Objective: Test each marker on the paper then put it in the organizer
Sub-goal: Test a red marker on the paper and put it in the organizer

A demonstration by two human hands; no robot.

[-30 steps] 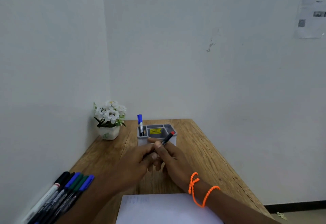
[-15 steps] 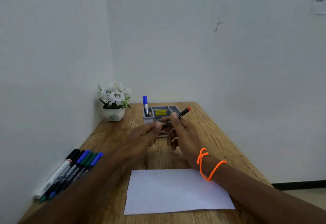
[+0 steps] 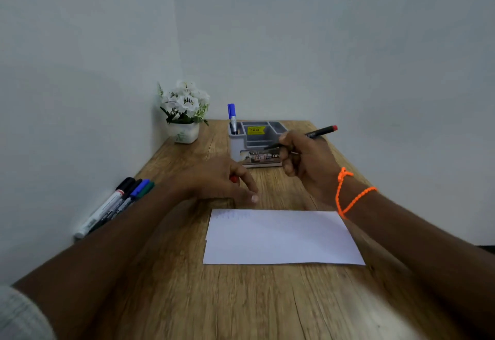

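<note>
My right hand [image 3: 308, 162] grips a black marker with a red end [image 3: 321, 131] above the table, in front of the grey organizer [image 3: 263, 136]; its uncapped tip points left. My left hand [image 3: 214, 179] rests low by the top left corner of the white paper [image 3: 281, 237], with a small red cap [image 3: 233, 179] showing between its fingers. A blue marker [image 3: 232, 117] stands in the organizer's left compartment. Several more markers [image 3: 117, 203] lie in a row along the left wall.
A white pot of white flowers [image 3: 184, 114] stands in the far left corner of the wooden table [image 3: 241, 299]. Walls close the table in on the left and at the back. An orange cord is tied round my right wrist.
My hands have come apart and the red cap is off the marker. The left hand dropped toward the table with the cap; the right hand moved right with the marker.
</note>
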